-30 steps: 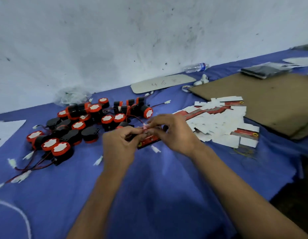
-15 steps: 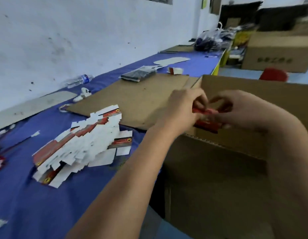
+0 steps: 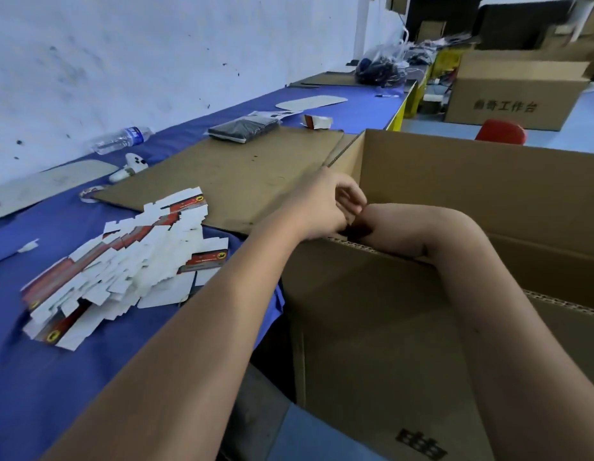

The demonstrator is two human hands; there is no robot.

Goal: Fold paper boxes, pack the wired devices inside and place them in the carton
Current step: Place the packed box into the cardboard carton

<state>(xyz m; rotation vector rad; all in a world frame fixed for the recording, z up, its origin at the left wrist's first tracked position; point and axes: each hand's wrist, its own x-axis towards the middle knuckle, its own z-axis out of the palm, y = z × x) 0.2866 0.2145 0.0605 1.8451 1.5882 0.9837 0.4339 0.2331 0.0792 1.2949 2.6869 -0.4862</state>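
The left hand (image 3: 325,207) hangs loosely curled over the carton (image 3: 455,181) rim, while the right hand seems sunk inside, fingers hidden.

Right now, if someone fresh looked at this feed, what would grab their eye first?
Probably the big open carton filling the right side, with both forearms reaching over its near wall: the left hand sits at the rim with curled fingers, while the right hand drops inside, out of sight. Next, the messy pile of flat red-and-white box blanks on the blue table to the left.
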